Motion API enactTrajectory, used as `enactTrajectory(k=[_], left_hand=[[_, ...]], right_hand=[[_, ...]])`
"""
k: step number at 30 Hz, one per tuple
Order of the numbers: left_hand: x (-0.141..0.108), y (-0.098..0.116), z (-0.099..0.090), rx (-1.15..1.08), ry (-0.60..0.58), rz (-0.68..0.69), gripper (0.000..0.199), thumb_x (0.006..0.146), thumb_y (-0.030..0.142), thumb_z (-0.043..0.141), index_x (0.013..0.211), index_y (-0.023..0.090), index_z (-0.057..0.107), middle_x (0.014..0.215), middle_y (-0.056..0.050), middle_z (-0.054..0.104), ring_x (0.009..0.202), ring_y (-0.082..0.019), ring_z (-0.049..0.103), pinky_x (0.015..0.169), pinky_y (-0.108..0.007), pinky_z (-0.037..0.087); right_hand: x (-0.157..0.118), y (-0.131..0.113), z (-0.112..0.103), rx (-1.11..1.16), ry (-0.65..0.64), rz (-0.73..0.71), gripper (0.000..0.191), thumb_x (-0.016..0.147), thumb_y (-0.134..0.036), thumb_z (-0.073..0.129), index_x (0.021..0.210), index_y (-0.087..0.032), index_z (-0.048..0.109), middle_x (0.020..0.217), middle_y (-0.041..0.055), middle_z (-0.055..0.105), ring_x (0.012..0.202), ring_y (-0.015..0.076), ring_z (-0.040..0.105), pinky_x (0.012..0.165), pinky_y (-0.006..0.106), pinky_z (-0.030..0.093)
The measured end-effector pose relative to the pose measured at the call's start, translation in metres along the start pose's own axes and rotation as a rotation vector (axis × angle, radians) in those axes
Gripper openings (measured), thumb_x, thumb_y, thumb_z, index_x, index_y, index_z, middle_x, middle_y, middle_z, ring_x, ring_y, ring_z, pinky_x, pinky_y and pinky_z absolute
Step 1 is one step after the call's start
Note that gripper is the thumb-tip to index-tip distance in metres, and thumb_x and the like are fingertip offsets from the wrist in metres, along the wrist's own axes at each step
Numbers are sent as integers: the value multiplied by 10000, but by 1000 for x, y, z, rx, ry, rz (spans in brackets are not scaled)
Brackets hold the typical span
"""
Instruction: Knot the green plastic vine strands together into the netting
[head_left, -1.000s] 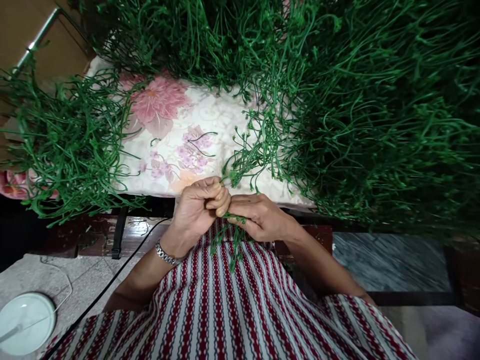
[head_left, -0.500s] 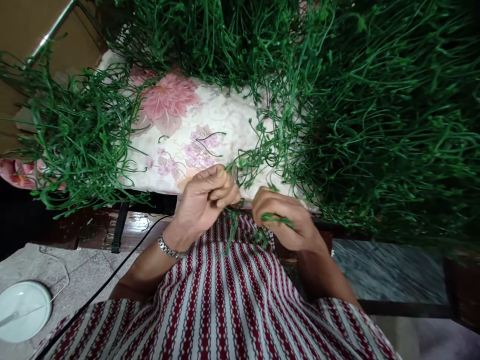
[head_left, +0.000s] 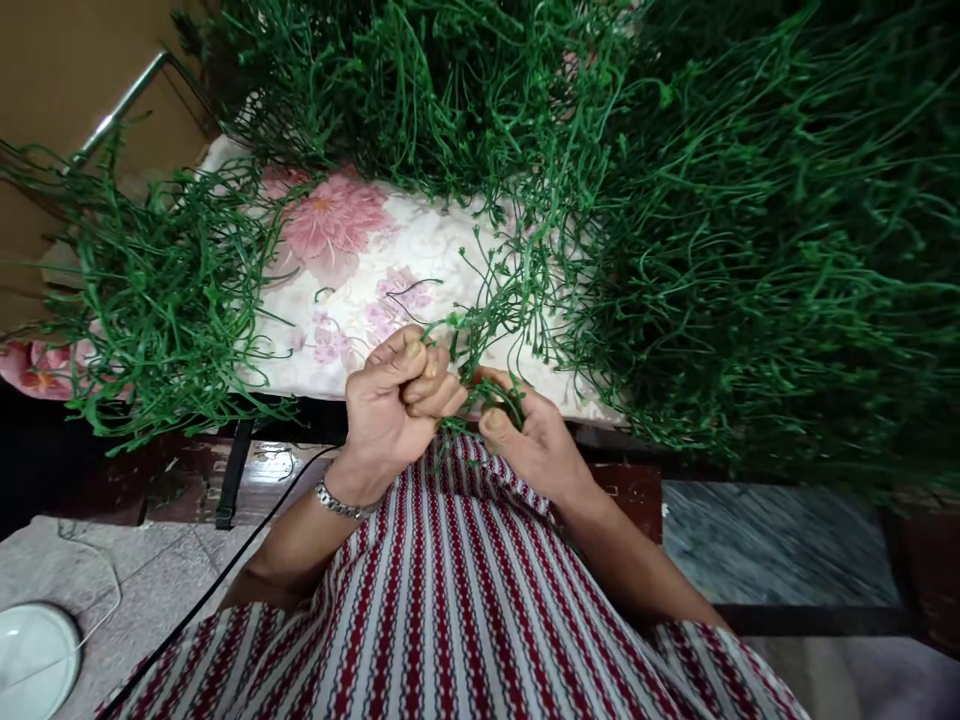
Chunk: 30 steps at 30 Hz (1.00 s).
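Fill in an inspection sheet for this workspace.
Surface: white cloth with pink and purple flowers, partly covered.
Job's things: green stems piled along the far side and right; smaller pile on the left.
Clutter: a loose stem lies on the cloth between the piles.
Left hand: closed, green stems poking out by the thumb.
Right hand: stems pinched between thumb and fingers.
Cables: black cable slants across the lower left; thin white cord on the floor.
Surroundings: white round object on the floor, lower left; black strap below the cloth's near edge.
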<state>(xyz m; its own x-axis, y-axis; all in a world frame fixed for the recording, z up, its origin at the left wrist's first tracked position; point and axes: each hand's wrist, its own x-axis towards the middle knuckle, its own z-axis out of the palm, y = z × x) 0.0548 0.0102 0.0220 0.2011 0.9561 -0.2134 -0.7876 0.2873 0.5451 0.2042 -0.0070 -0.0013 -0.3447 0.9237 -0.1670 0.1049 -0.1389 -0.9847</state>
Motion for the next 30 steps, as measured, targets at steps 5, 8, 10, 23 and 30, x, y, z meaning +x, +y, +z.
enactTrajectory(k=[5,8,10,23,30], left_hand=[[2,-7,2,-23,-28,66,301,736,206,588,554,163,353,443,76,258,339,-28,168,397,-190,233],[2,-12,3,1,-45,60,302,724,229,606,549,162,370,434,80,250,331,-25,171,388,-188,238],[1,-13,2,24,-47,47,308,726,255,613,547,162,380,430,82,248,328,-25,177,386,-188,247],[6,-7,0,49,106,-24,317,823,244,542,586,164,348,459,76,293,343,-25,201,401,-181,220],[19,17,-8,33,252,246,336,852,157,452,530,150,357,441,72,230,344,-30,173,375,-186,161]], right_hand=[[4,8,19,340,-67,44,463,616,-468,750,892,-200,493,711,-52,453,591,70,390,547,207,382],[5,8,23,329,-50,53,432,622,-392,766,890,-202,486,766,-41,494,666,88,444,636,233,429],[4,6,24,283,-51,53,411,630,-397,757,868,-197,489,765,-37,498,673,94,450,662,250,440],[-5,9,13,-100,-159,-73,218,864,-334,492,731,-165,455,633,-49,366,567,69,336,521,208,321],[-30,6,12,-227,-272,-98,251,909,-310,390,697,-182,433,553,-56,386,463,65,359,427,204,293]])
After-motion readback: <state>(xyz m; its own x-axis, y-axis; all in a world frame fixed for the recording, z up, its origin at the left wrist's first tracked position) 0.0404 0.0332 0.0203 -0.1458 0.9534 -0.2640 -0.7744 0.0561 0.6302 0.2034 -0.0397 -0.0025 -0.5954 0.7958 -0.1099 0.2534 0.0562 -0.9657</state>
